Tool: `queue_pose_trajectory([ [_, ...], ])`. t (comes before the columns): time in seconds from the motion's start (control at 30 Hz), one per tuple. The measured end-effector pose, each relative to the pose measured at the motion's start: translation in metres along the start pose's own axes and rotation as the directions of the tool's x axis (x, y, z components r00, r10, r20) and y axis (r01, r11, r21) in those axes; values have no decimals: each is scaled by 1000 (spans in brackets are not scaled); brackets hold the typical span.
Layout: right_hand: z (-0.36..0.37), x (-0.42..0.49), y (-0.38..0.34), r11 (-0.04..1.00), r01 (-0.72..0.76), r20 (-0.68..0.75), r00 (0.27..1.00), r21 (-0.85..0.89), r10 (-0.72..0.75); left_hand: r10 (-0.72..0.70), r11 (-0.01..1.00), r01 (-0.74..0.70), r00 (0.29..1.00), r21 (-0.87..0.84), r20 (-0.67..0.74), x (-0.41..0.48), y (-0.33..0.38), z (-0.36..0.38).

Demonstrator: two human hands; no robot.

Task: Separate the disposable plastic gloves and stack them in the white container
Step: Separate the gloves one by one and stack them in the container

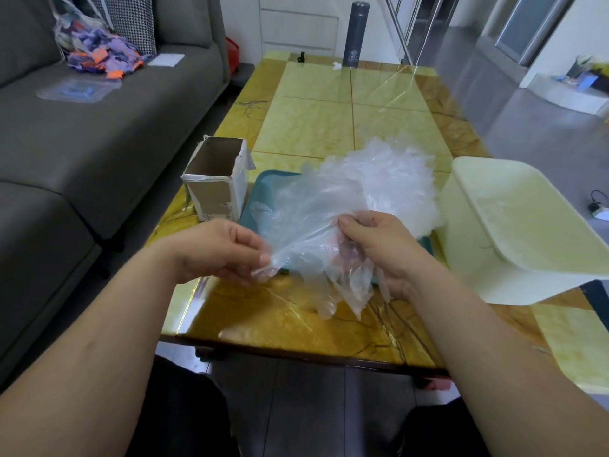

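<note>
- Left hand (220, 252) raised over near edge of worktop (313, 127), palm turned inward, fingers (252, 247) curled, pinching lower corner of a glove (306, 225).
- Right hand (379, 245) knuckles-up, thumb and fingers pinching the same film's upper edge; more film bunched under the palm.
- Glove: thin, see-through, crinkled plastic, pulled taut between both hands, loose ends hanging toward worktop.
- Remaining gloves heaped as a cloudy, crumpled pile (395, 179) on a teal tray (260, 192), behind the hands.
- White container (514, 225): smooth plastic tub, rounded corners, just right of tray; inside hard to make out.
- Open-topped cardboard box (216, 179), torn rim, left of tray.
- Worktop glossy, yellow marble pattern.
</note>
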State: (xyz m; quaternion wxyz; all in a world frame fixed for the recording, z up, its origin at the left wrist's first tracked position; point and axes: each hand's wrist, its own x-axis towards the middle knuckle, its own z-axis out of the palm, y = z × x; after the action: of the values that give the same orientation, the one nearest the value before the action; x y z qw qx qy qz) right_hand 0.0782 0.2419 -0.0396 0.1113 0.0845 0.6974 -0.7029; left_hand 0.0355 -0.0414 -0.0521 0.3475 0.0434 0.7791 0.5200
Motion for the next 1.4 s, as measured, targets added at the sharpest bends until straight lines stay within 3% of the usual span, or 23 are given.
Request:
queue_pose_trajectory([
  [0.13,-2,-1,-4,999,10,11,1000,45,-11,-157,974,128,976,188,149,-9,3,-1],
  [0.3,-5,-3,-3,1000,12,100,995,1,-12,29,998,-26,998,-60,55,-3,7,4],
  [0.37,-5,-4,-4,999,6,119,993,37,-10,60,996,-56,996,-71,59,-2,10,9],
  [0.47,-4,-3,-6,997,22,-4,1000,80,-22,35,999,-37,995,14,92,-1,6,8],
  [0.57,-9,-2,-9,989,44,-152,988,140,-22,-95,991,80,985,111,142,-3,2,2],
  [0.67,-16,-4,-12,997,19,-99,995,73,-11,-134,974,98,977,206,166,-7,1,-2],
  [0.77,-17,-5,-10,999,-28,33,999,21,27,53,996,-47,996,-72,78,-4,-2,-5],
  [0.9,-14,-5,-10,996,-76,161,985,37,69,213,893,-144,970,-426,119,1,8,19],
  [1.0,-16,-10,-14,991,-102,217,973,84,82,230,878,-147,964,-455,132,6,19,47],
  [1.13,-27,-15,-22,994,-96,82,993,59,91,206,885,-159,977,-438,61,7,32,63],
  [1.27,-49,-23,-37,994,-111,99,989,-11,111,196,830,-137,979,-540,52,13,47,65],
  [1.4,-66,-23,-58,999,-39,-25,999,16,39,154,774,-79,986,-628,65,24,83,79],
])
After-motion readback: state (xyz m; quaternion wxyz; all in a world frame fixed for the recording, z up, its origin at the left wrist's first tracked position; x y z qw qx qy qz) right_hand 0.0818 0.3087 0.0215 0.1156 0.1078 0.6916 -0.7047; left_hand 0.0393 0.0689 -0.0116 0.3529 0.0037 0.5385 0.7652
